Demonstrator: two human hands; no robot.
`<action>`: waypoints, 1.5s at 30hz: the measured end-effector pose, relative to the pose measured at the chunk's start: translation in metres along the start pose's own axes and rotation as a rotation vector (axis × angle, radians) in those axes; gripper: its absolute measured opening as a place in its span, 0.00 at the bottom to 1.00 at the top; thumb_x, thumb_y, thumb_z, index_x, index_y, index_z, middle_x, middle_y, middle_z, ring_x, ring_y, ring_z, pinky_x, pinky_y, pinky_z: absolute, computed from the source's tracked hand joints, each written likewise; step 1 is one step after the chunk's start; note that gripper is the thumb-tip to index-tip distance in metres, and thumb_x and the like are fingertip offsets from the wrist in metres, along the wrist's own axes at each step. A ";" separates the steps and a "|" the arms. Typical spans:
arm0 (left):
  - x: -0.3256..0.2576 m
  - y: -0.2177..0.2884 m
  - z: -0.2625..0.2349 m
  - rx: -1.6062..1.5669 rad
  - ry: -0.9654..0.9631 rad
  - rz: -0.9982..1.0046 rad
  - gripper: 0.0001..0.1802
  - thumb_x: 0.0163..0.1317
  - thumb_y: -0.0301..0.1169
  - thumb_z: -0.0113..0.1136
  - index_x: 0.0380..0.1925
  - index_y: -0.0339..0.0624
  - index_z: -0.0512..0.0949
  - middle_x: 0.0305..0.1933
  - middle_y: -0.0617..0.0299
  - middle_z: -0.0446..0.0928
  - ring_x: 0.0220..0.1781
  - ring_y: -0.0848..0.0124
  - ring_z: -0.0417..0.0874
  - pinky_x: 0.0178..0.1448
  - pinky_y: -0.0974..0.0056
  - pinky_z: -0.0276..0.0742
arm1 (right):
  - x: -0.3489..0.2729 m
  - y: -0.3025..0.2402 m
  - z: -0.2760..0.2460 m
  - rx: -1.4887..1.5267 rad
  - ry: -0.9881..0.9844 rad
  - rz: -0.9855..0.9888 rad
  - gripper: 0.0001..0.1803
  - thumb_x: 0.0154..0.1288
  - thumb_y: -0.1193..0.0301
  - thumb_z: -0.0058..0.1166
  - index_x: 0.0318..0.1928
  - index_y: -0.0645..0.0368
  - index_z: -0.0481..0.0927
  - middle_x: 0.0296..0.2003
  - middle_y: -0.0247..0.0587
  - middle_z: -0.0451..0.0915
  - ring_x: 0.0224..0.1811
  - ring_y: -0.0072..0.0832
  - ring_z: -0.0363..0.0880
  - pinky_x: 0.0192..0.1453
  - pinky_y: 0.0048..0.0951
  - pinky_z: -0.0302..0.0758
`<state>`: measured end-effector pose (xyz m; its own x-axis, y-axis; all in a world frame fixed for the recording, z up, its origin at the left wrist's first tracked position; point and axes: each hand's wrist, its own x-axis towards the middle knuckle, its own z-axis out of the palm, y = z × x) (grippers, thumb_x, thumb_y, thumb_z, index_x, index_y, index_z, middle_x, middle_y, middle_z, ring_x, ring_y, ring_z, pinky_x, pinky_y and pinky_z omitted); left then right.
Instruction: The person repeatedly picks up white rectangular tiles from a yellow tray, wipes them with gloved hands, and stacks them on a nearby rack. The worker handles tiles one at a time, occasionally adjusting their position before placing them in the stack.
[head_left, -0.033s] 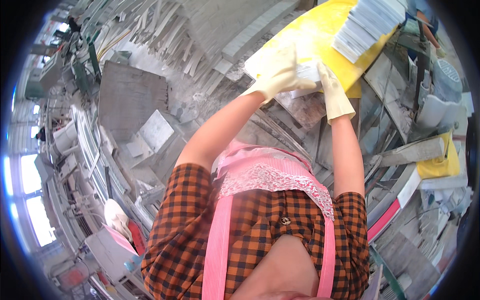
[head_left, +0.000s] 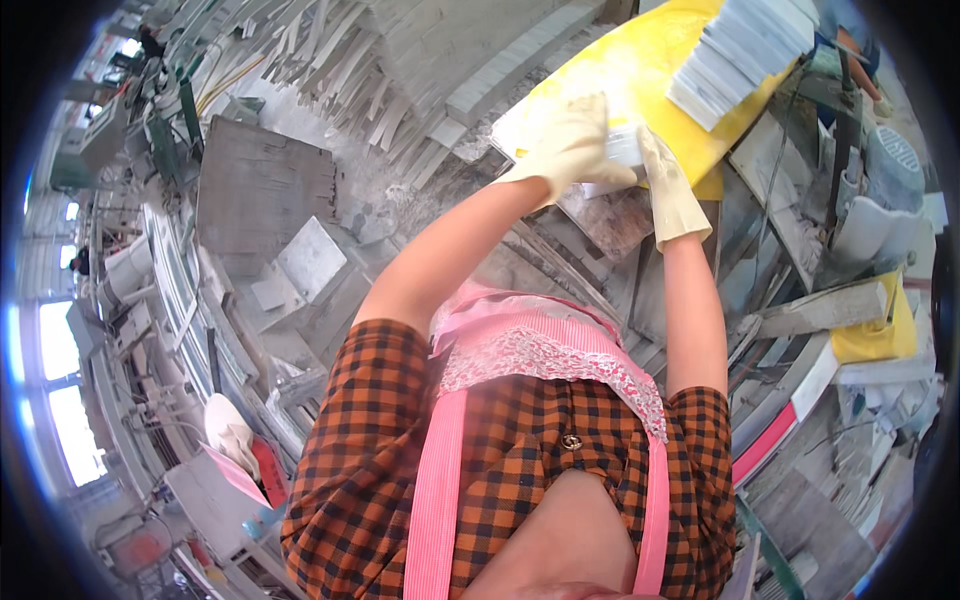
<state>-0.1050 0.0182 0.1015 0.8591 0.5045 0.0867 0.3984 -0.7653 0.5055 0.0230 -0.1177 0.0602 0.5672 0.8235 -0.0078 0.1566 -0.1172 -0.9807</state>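
Both my hands wear pale cream rubber gloves and hold a small white block, perhaps a stack of thin tiles (head_left: pixel 625 148), between them. My left hand (head_left: pixel 572 150) presses its left side, fingers pointing away and thumb lying across the near side. On the right edge, my right hand (head_left: pixel 670 185) has its fingers closed along the side. Beneath lies a dusty yellow sheet (head_left: pixel 640 60) draped over a work surface. Farther right on that sheet sits a larger stack of thin whitish slabs (head_left: pixel 742 60). The fingertips' undersides are hidden.
Long stone strips (head_left: pixel 370 95) lie piled at the far left. A brown board (head_left: pixel 262 185) and a pale slab (head_left: pixel 312 260) are on the left. At right stand a white bucket (head_left: pixel 865 228) and a yellow cloth (head_left: pixel 878 325). Another person's arm (head_left: pixel 858 70) shows far right.
My left hand has shifted slightly right, nearer my right hand. My right hand stays nearly where it was, beside the white block.
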 end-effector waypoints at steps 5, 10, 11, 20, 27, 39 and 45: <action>0.027 0.021 0.008 0.147 -0.311 -0.125 0.47 0.40 0.49 0.78 0.58 0.31 0.74 0.54 0.37 0.80 0.58 0.52 0.83 0.61 0.53 0.77 | 0.000 0.004 -0.003 -0.043 0.020 0.061 0.40 0.76 0.43 0.42 0.71 0.66 0.68 0.71 0.52 0.68 0.76 0.37 0.63 0.79 0.32 0.55; 0.032 -0.005 0.029 -0.028 -0.324 -0.162 0.36 0.47 0.49 0.76 0.55 0.41 0.81 0.51 0.48 0.83 0.53 0.57 0.84 0.58 0.54 0.79 | 0.016 0.031 0.008 0.182 0.039 0.060 0.37 0.77 0.47 0.45 0.70 0.66 0.70 0.69 0.49 0.71 0.74 0.34 0.65 0.78 0.33 0.60; 0.033 -0.010 0.032 -0.061 -0.333 -0.128 0.36 0.49 0.52 0.75 0.54 0.42 0.82 0.49 0.49 0.85 0.50 0.58 0.85 0.56 0.53 0.81 | 0.017 0.036 0.008 0.191 0.019 -0.021 0.35 0.76 0.48 0.47 0.69 0.65 0.70 0.68 0.48 0.72 0.73 0.35 0.66 0.77 0.34 0.61; 0.035 0.003 0.022 0.327 -0.240 -0.043 0.43 0.46 0.53 0.73 0.54 0.29 0.75 0.46 0.32 0.83 0.51 0.42 0.86 0.56 0.49 0.80 | -0.122 0.052 -0.112 -0.276 0.684 -0.188 0.28 0.70 0.55 0.57 0.62 0.61 0.78 0.59 0.55 0.80 0.64 0.48 0.76 0.68 0.40 0.72; 0.026 0.003 0.023 0.195 -0.145 -0.149 0.40 0.46 0.51 0.74 0.48 0.25 0.77 0.44 0.34 0.83 0.49 0.43 0.86 0.54 0.51 0.79 | -0.296 0.105 -0.271 -0.643 1.199 0.358 0.28 0.71 0.52 0.54 0.60 0.60 0.81 0.56 0.59 0.82 0.61 0.51 0.79 0.66 0.44 0.73; 0.023 0.024 0.015 0.100 -0.188 -0.456 0.48 0.49 0.47 0.74 0.64 0.25 0.67 0.56 0.36 0.79 0.58 0.48 0.83 0.61 0.56 0.77 | -0.267 0.157 -0.419 -1.231 1.171 0.825 0.40 0.63 0.37 0.55 0.60 0.58 0.79 0.57 0.47 0.78 0.64 0.43 0.72 0.67 0.48 0.68; 0.026 0.011 0.017 0.134 -0.192 -0.467 0.53 0.48 0.48 0.74 0.67 0.24 0.64 0.59 0.35 0.78 0.59 0.49 0.82 0.62 0.56 0.76 | -0.261 0.167 -0.412 -1.321 1.114 0.875 0.36 0.72 0.43 0.46 0.74 0.44 0.67 0.71 0.42 0.65 0.72 0.39 0.60 0.73 0.48 0.55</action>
<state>-0.0729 0.0159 0.0948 0.6185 0.7313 -0.2874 0.7800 -0.5271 0.3373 0.2342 -0.5807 -0.0206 0.9105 -0.2921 0.2928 -0.2976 -0.9543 -0.0266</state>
